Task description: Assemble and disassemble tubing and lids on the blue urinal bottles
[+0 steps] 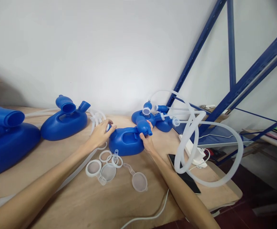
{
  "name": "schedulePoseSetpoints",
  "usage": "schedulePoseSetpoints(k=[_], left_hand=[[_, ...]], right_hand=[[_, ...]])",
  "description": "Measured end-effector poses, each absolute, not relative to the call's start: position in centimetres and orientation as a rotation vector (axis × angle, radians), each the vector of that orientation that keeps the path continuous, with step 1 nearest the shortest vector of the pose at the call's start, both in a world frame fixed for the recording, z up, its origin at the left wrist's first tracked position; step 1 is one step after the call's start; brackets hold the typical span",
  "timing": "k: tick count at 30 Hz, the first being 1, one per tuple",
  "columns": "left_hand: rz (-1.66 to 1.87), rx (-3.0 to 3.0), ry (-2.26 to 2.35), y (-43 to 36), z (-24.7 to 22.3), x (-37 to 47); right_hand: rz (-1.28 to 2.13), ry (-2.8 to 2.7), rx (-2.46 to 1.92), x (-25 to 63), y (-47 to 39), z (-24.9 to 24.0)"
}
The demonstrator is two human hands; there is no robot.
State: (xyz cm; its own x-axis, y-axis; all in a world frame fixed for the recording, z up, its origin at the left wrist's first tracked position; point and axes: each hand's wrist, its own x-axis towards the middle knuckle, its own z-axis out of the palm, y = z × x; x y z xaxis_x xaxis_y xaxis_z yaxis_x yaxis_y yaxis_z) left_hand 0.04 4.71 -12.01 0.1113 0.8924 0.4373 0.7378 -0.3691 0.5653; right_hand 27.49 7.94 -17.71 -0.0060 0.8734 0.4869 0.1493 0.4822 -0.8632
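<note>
A blue plastic bottle [126, 147] with a looped handle lies on the wooden table, between my hands. My left hand [102, 131] grips its narrow left spout, fingers bent around the end. At the other end, my right hand [148, 140] is closed on a blue bulb-shaped piece [142, 126], with the thumb in front and fingers behind. Whether that piece is joined to the bottle I cannot tell. Just in front lie a white ring cap [93, 168], clear lids [139, 182] with straps and several thin rings [105, 156].
More blue bottles stand at the left [64, 125] and behind my right hand [165, 125]. Coiled clear tubing [239, 149] hangs at the right over a black phone [190, 181] and a white power strip [190, 149]. A blue metal frame [232, 95] rises beyond.
</note>
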Motion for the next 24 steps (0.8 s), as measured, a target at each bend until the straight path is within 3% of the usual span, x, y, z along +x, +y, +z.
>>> schedulePoseSetpoints(k=[9, 17, 24], left_hand=[[1.141, 2.379, 1.149, 6.6, -13.1, -1.6], [1.140, 2.376, 1.058, 6.8, -13.1, -2.0], [1.015, 2.413, 1.187, 6.0, -12.3, -1.5]], right_hand=[[0.746, -1.410, -0.932, 27.0, 7.6, -17.0], [0.887, -1.313, -0.967, 26.8, 8.7, -16.9], [0.933, -1.457, -0.991, 26.1, 9.9, -13.8]])
